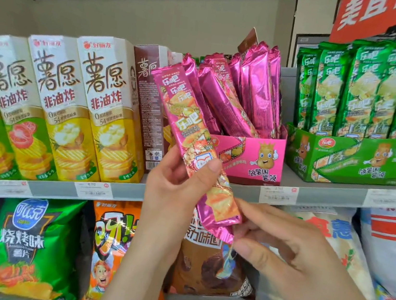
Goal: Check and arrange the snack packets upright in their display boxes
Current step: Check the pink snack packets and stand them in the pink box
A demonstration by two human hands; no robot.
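My left hand [177,182] grips the pink packet [189,128] round its middle, thumb across the printed front. My right hand [287,247] pinches the packet's sealed lower end. Held this way it slants face-on towards me, which I judge suits a check of print and seal. Just behind my hands and a little above them stands the pink display box [249,156]; the held packet is wholly outside it. The other pink packets [236,97] inside lean leftward against one another rather than standing straight, so straightening appears due. Beyond my right hand, the green box [346,159] holds green packets [365,91] upright, the arrangement aimed at. Beyond my left hand, tall cartons [71,108] stand on the same shelf [126,192].
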